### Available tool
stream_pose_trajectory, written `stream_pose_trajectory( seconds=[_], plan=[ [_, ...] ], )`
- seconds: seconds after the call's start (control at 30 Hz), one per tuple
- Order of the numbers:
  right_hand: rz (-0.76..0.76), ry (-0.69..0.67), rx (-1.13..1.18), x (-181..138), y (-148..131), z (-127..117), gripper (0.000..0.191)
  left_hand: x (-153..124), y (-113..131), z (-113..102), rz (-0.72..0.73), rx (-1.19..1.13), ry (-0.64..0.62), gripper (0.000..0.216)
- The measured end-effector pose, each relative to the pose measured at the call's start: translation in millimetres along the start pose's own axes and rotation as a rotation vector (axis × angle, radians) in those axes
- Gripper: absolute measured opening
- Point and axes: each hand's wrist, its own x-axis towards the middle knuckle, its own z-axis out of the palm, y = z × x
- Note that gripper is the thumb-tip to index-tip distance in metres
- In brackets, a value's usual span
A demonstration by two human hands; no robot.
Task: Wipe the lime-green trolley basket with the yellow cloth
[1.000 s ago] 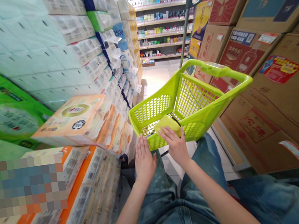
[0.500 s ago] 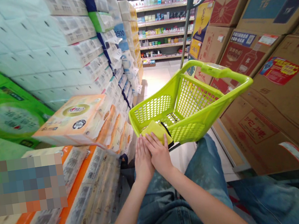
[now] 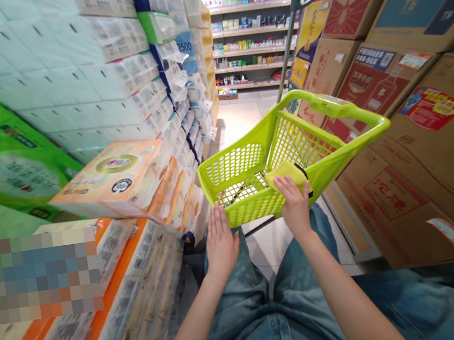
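Stacked tissue packs (image 3: 118, 179) wall my left side and cardboard cartons (image 3: 433, 163) crowd my right, leaving a narrow aisle. Between them, just past my knees, stands the lime-green shopping basket (image 3: 251, 158), tilted toward me on its trolley. My right hand (image 3: 295, 205) presses a yellow-green cloth (image 3: 284, 173) against the near rim, fingers curled over it. My left hand (image 3: 219, 241) lies open and flat, empty, just below the basket. Pushing hard could roll the basket into the cartons.

Right hand (image 3: 295, 208) presses a yellow-green pad (image 3: 287, 174) – perhaps a cloth – on the basket (image 3: 346, 145); left hand (image 3: 219, 241) hovers flat.
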Motion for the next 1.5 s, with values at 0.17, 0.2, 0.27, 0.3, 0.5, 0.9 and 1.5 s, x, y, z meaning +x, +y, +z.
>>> stream_pose_trajectory(
  seconds=[0.17, 0.2, 0.27, 0.3, 0.5, 0.9, 1.5],
  plan=[
    [-0.013, -0.05, 0.038, -9, -39, 22, 0.078, 0, 0, 0, -0.007, 0.021, -0.002, 0.091],
    [-0.045, -0.077, 0.049, -13, -53, 29, 0.076, 0, 0, 1, -0.005, 0.027, -0.001, 0.091],
    [-0.121, -0.134, 0.072, -23, -78, 41, 0.073, -1, -1, 2, 0.001, 0.038, 0.008, 0.09],
    [-0.159, -0.159, 0.082, -27, -89, 47, 0.07, -1, -1, 4, 0.002, 0.045, 0.016, 0.089],
    [-0.315, -0.252, 0.078, -28, -90, 42, 0.067, -2, -2, 4, 0.01, 0.042, 0.029, 0.088],
    [-0.053, -0.045, -0.015, -5, -14, 11, 0.085, 1, 3, -3, -0.016, 0.001, 0.01, 0.088],
    [-0.208, -0.19, 0.029, -5, -19, 3, 0.078, 0, 1, -1, -0.003, 0.001, 0.009, 0.089]
  ],
)
